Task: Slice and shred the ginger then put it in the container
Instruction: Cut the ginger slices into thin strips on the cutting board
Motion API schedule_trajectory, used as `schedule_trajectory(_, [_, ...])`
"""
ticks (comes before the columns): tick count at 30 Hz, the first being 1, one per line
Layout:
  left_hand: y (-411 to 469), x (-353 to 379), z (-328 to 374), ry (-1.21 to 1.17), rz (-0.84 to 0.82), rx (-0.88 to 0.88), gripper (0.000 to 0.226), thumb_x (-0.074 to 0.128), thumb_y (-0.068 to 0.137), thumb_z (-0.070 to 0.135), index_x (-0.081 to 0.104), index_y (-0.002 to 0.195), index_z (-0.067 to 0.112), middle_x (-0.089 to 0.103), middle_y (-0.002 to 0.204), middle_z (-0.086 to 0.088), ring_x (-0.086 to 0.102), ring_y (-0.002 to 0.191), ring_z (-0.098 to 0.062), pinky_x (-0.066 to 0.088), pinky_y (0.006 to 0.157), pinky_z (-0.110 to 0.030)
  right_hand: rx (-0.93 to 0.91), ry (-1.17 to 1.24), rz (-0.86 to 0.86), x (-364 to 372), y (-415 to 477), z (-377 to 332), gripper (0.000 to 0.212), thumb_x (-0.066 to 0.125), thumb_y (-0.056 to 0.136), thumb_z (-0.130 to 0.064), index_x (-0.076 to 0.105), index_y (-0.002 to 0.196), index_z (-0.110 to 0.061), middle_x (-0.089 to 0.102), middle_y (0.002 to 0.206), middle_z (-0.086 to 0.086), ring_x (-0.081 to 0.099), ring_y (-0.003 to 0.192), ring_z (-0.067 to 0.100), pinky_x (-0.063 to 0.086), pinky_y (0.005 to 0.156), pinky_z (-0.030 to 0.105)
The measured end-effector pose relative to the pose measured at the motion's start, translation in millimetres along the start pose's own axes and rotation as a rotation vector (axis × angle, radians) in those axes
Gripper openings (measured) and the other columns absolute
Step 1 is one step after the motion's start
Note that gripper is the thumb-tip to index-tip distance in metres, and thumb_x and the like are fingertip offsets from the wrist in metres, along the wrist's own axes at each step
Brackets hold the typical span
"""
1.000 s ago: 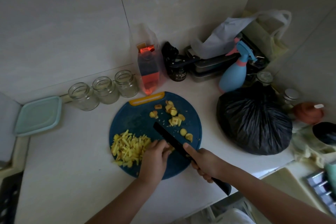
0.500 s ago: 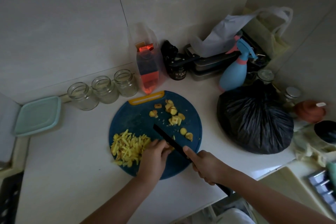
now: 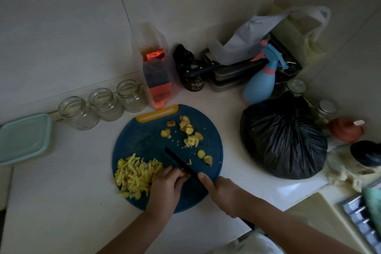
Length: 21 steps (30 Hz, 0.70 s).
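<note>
A round blue cutting board (image 3: 142, 138) lies on the white counter. A pile of yellow ginger shreds (image 3: 136, 173) covers its left part. Several ginger slices (image 3: 189, 132) are scattered over its upper right. My left hand (image 3: 167, 187) sits beside the shreds with curled fingertips pinning a small ginger piece (image 3: 186, 175), mostly hidden, against the blade. My right hand (image 3: 222, 194) grips the handle of a black knife (image 3: 179, 163), forefinger along the spine; the blade points up-left across the board. A pale green lidded container (image 3: 22, 140) stands at the far left.
Three empty glass jars (image 3: 103, 104) line the wall behind the board. A clear bag with an orange packet (image 3: 157, 76), a dark jar, metal tins, a blue spray bottle (image 3: 261, 80) and a black plastic bag (image 3: 282, 140) crowd the right corner.
The two hands and the knife keep nearly the same place on the board; the blade has shifted slightly at the ginger piece. The camera view has drifted a little.
</note>
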State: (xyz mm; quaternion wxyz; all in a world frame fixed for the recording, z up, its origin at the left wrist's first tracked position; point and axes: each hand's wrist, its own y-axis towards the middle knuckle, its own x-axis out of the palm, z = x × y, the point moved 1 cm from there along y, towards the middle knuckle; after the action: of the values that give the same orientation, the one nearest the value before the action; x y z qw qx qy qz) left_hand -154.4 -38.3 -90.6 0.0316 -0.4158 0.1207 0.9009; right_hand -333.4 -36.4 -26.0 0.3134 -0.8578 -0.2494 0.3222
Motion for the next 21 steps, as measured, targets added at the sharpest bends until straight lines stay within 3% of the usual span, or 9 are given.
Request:
schedule_trajectory(3, [2,1,1,0.0,-0.013,0.003,0.024,0.082,0.067,0.0,0.064,0.071,0.015,0.058,0.072,0.007,0.056,0.066,-0.009,0.039,0.06,-0.012,-0.016,-0.052,-0.005,0,4,-5,0.063,0.018,0.096,-0.066,0.048,0.07,-0.016,0.051,0.067,0.001,0.049,0.054,0.009,0.043,0.055,0.019])
schedule_trajectory(10, [1,0,1,-0.032,-0.004,-0.02,0.022,0.081,0.07,0.002,0.064,0.072,0.015,0.057,0.073,0.009,0.05,0.067,0.0,0.039,0.061,-0.01,-0.074,-0.043,0.068,8,20,-8,0.07,0.021,0.097,-0.063,0.059,0.083,-0.005,0.065,0.086,0.013,0.061,0.075,0.018,0.051,0.078,0.03])
schedule_trajectory(12, [0,1,1,-0.041,-0.002,-0.036,0.02,0.081,0.07,0.003,0.065,0.073,0.015,0.058,0.074,0.008,0.055,0.067,-0.004,0.044,0.059,-0.015,-0.038,-0.008,0.058,3,20,-10,0.068,0.022,0.096,-0.065,0.055,0.074,-0.01,0.06,0.072,0.008,0.057,0.059,0.012,0.049,0.063,0.024])
schedule_trajectory(15, [1,1,1,-0.042,0.014,-0.048,0.019,0.081,0.071,0.005,0.064,0.073,0.013,0.059,0.076,0.006,0.059,0.068,-0.007,0.048,0.057,-0.021,0.039,0.124,0.017,-3,16,-9,0.062,0.028,0.093,-0.07,0.045,0.066,-0.016,0.044,0.056,0.001,0.038,0.035,0.008,0.035,0.039,0.02])
schedule_trajectory(18, [2,1,0,-0.032,0.038,-0.037,0.021,0.082,0.07,0.005,0.062,0.071,0.012,0.059,0.074,0.004,0.058,0.066,-0.008,0.046,0.056,-0.023,0.083,0.229,-0.024,-4,10,-2,0.065,0.033,0.087,-0.076,0.04,0.064,-0.016,0.038,0.05,-0.001,0.031,0.034,0.01,0.028,0.038,0.018])
schedule_trajectory(21, [1,1,2,-0.039,0.049,-0.032,0.023,0.082,0.069,0.003,0.06,0.069,0.011,0.056,0.072,0.005,0.05,0.064,-0.002,0.041,0.056,-0.015,0.086,0.227,-0.029,-4,5,1,0.064,0.035,0.086,-0.076,0.04,0.066,-0.016,0.038,0.053,-0.001,0.03,0.035,0.01,0.027,0.039,0.018])
